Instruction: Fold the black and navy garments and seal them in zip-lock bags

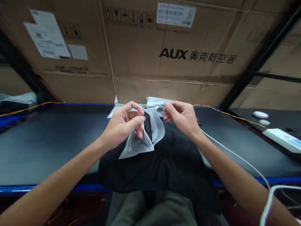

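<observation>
A translucent white bag [137, 147] with something black inside hangs between my hands, its mouth spread apart. My left hand [127, 124] pinches the bag's left edge between thumb and fingers. At the bag's upper right corner, my right hand [180, 116] has its thumb and index finger pressed together on the edge. Black cloth [162, 166] lies beneath the bag, draped over the table's front edge and toward my lap. Behind my hands, more white translucent bags [156, 101] lie on the table.
Large cardboard boxes [136, 47] stand behind the dark table [58, 135], between black metal posts. A white cable [235, 152] crosses the right side. Farther right are a white box [283, 139] and two small white objects [260, 115]. A red-yellow cord [225, 113] runs along the back.
</observation>
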Demonstrator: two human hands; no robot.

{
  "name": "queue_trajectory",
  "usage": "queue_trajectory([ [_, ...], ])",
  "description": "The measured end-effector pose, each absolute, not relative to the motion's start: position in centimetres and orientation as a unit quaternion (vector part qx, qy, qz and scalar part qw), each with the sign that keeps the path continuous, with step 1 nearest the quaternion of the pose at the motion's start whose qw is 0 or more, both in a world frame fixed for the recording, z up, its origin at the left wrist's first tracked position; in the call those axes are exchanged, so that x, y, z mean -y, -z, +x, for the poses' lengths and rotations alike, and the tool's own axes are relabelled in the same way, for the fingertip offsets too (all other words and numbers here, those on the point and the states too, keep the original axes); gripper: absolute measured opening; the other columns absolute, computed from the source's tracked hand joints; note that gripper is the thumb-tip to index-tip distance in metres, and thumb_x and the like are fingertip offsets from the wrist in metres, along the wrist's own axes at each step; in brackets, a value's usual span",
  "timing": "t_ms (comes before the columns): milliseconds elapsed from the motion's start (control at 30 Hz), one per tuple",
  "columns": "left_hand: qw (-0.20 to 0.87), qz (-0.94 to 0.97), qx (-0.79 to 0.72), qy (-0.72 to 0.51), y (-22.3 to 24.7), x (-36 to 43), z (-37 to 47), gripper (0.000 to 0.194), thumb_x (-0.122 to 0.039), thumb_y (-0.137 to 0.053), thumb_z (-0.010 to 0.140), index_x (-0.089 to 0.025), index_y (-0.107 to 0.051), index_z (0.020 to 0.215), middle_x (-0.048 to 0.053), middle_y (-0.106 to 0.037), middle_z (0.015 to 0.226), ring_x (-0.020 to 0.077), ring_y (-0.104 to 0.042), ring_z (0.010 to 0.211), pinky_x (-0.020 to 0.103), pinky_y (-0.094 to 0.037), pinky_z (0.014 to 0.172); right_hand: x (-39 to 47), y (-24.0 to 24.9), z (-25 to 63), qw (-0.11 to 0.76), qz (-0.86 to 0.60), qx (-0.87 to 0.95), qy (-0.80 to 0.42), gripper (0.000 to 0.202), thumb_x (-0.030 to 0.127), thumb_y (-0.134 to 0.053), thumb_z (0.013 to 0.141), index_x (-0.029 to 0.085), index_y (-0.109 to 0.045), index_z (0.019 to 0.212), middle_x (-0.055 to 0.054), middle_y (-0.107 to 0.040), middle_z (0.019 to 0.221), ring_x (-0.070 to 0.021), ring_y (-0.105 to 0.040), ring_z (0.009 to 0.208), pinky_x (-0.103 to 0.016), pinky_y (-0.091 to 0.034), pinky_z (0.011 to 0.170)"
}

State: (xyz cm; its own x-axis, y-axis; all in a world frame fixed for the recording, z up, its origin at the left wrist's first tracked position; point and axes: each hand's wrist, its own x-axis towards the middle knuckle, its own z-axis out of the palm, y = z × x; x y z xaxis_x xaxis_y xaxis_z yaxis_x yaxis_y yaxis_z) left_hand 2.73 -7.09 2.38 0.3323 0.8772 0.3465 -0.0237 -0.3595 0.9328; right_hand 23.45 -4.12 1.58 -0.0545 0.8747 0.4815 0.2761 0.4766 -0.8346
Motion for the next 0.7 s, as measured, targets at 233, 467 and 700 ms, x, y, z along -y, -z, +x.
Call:
queue_trajectory([
  [233,0.440,0.777,-0.261,-0.367,-0.9,7.4,3.1,0.019,-0.029,-0.054,0.095,-0.019,-0.055,0.110,0.001,-0.068,0.080,0.0149,-0.069,0.070,0.028,-0.056,0.068,2.8,-0.3,23.2,0.485,-0.425,0.606,-0.466,0.020,0.032,-0.075,0.068,0.016,-0.065,0.066,0.001,-0.066,0.061,-0.0111,-0.064,0.056,-0.023,-0.054,0.058],
  [467,0.192,0.835,-0.342,-0.387,-2.3,2.1,3.4,0.026,-0.038,-0.061,0.087,-0.018,-0.066,0.103,0.007,-0.071,0.108,0.0225,-0.064,0.102,0.033,-0.049,0.085,3.2,-0.3,22.9,0.492,-0.389,0.643,-0.439,0.017,0.032,-0.069,0.072,0.016,-0.065,0.068,0.001,-0.066,0.060,-0.0113,-0.061,0.055,-0.023,-0.050,0.057],
  [700,0.286,0.795,-0.354,-0.401,-2.3,-0.3,4.4,0.023,-0.040,-0.064,0.079,-0.017,-0.060,0.075,-0.001,-0.059,0.069,0.0134,-0.052,0.064,0.025,-0.039,0.058,3.3,0.0,22.8,0.459,-0.398,0.692,-0.390,0.016,0.029,-0.064,0.071,0.015,-0.064,0.063,0.002,-0.061,0.055,-0.0105,-0.054,0.052,-0.023,-0.044,0.054],
])
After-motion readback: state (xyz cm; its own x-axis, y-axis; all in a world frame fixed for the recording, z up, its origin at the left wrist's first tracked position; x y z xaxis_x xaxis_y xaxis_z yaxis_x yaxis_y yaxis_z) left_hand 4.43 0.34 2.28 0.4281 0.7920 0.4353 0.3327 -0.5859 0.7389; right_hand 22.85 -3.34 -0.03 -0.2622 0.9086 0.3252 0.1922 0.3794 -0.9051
